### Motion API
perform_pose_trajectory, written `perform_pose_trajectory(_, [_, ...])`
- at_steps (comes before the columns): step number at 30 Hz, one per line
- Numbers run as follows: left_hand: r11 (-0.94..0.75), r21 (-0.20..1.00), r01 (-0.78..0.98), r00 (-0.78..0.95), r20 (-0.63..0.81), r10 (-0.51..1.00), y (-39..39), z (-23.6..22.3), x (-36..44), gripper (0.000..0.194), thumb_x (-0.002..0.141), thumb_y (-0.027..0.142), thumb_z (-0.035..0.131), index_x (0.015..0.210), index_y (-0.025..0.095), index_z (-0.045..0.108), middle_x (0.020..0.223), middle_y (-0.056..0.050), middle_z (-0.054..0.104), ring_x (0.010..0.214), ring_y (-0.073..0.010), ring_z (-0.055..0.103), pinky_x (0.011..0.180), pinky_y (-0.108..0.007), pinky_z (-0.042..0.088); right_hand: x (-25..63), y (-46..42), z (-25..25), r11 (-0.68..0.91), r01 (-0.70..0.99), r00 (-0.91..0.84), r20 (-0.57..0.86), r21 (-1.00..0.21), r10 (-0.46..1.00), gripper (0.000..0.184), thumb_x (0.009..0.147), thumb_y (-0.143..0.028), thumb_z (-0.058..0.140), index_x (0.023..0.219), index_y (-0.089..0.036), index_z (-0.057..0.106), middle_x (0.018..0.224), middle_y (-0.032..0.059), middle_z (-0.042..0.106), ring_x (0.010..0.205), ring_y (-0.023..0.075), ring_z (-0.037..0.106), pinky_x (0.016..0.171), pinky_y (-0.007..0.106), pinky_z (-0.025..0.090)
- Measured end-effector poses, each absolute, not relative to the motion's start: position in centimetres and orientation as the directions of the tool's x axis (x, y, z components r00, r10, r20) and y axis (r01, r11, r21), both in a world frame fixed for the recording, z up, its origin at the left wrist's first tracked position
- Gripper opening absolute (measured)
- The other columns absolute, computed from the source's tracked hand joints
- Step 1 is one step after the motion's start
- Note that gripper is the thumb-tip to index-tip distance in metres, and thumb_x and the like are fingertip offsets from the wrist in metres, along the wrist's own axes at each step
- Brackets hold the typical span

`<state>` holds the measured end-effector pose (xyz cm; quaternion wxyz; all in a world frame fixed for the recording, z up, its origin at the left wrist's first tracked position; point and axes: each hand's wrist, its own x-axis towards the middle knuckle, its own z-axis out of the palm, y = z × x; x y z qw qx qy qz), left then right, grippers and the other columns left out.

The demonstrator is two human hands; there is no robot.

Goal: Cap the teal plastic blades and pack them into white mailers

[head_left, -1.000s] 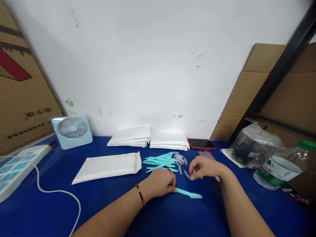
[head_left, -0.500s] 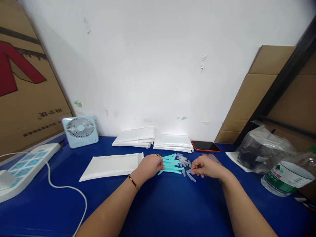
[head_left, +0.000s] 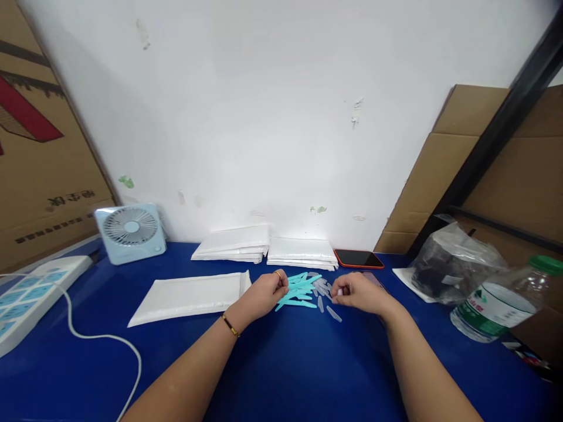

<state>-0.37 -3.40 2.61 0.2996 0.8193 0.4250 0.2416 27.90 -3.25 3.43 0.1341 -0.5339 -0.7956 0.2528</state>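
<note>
A loose pile of slim turquoise sticks point(head_left: 299, 291) lies on the blue table, with several small translucent blade-shaped pieces point(head_left: 334, 314) scattered along its right side. My left hand point(head_left: 267, 293) is at the pile's left edge, thumb and fingers pinched together; whatever they may hold is hidden. On the other side, my right hand point(head_left: 358, 293) is closed beside the translucent pieces. A tiny pale bit shows between its fingertips, too small to name. A white padded envelope point(head_left: 189, 296) lies flat left of my left hand.
Two stacks of white envelopes point(head_left: 231, 243) rest against the wall. Behind my right hand lie an orange-edged phone point(head_left: 358, 258) and another phone partly covered. A fan point(head_left: 131, 233) and power strip point(head_left: 41, 299) stand left; a bagged dark item point(head_left: 453, 261) and bottle point(head_left: 495, 308) right.
The view has turned slightly to the right. My right hand's fingers have curled in and lifted off the translucent pieces they were among. My left hand stays at the turquoise pile.
</note>
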Motion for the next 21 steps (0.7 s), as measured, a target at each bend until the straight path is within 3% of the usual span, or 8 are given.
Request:
perform_pose_trajectory(2, [-0.383, 0.784, 0.488, 0.517, 0.094, 0.851, -3.2, 2.3, -0.6, 0.021, 0.085, 0.032, 0.038, 0.096, 0.018, 0.049, 0.079, -0.001, 0.059, 0.067, -0.0122, 0.056, 0.059, -0.022, 0.041, 27.5, -3.5, 3.2, 0.295, 0.790, -0.432, -0.147, -0.537, 0.890, 0.024, 0.061, -0.031, 0.067, 0.081, -0.018, 0.067, 0.065, 0.0001, 0.062, 0.057, 0.0129, 0.054, 0.049, 0.020, 0.036])
perform_pose_trajectory(5, [-0.369, 0.791, 0.489, 0.479, 0.111, 0.871, -2.6, 1.9, -0.7, 0.026, 0.085, 0.035, 0.035, 0.094, 0.018, 0.053, 0.084, -0.002, 0.061, 0.074, -0.0132, 0.056, 0.066, -0.023, 0.042, 26.6, -3.7, 2.8, 0.332, 0.787, -0.486, -0.190, -0.520, 0.853, 0.016, 0.062, -0.026, 0.065, 0.076, -0.018, 0.066, 0.065, -0.0003, 0.061, 0.057, 0.0117, 0.053, 0.050, 0.019, 0.036])
perform_pose_trajectory(9, [-0.350, 0.756, 0.554, 0.411, 0.117, 0.904, -2.0, 1.9, -0.7, 0.044, 0.086, 0.047, 0.030, 0.067, 0.016, 0.055, 0.076, -0.002, 0.060, 0.070, -0.0141, 0.053, 0.064, -0.024, 0.039, 26.0, -3.8, 2.4, 0.376, 0.778, -0.510, -0.157, -0.504, 0.846, 0.011, 0.063, -0.017, 0.059, 0.073, -0.017, 0.063, 0.065, -0.0006, 0.060, 0.056, 0.0103, 0.052, 0.049, 0.018, 0.036])
perform_pose_trajectory(13, [-0.339, 0.779, 0.528, 0.423, 0.106, 0.900, -2.2, 2.2, -0.9, 0.045, 0.084, 0.054, 0.034, 0.075, 0.016, 0.057, 0.073, 0.000, 0.059, 0.064, -0.0133, 0.050, 0.059, -0.023, 0.037, 26.3, -3.8, 2.3, 0.370, 0.765, -0.478, -0.079, -0.527, 0.875, 0.016, 0.059, -0.009, 0.054, 0.071, -0.016, 0.060, 0.061, -0.0020, 0.057, 0.053, 0.0090, 0.050, 0.048, 0.017, 0.035])
perform_pose_trajectory(16, [-0.383, 0.788, 0.482, 0.475, 0.133, 0.870, -2.5, 2.5, -1.0, 0.044, 0.083, 0.055, 0.037, 0.083, 0.018, 0.061, 0.085, -0.002, 0.060, 0.076, -0.0149, 0.052, 0.067, -0.023, 0.038, 26.7, -3.6, 2.8, 0.354, 0.691, -0.406, 0.066, -0.630, 0.912, 0.013, 0.063, -0.012, 0.055, 0.074, -0.016, 0.058, 0.059, -0.0027, 0.056, 0.053, 0.0095, 0.051, 0.049, 0.018, 0.036])
perform_pose_trajectory(21, [-0.349, 0.827, 0.440, 0.514, 0.087, 0.853, -2.8, 2.4, -0.8, 0.044, 0.084, 0.056, 0.034, 0.086, 0.017, 0.056, 0.061, 0.003, 0.045, 0.054, -0.0101, 0.038, 0.052, -0.021, 0.032, 26.6, -3.4, 3.9, 0.275, 0.271, -0.199, 0.226, -0.922, 0.954, 0.018, 0.072, -0.029, 0.063, 0.083, -0.018, 0.053, 0.066, 0.0006, 0.062, 0.070, 0.0175, 0.064, 0.064, 0.026, 0.048])
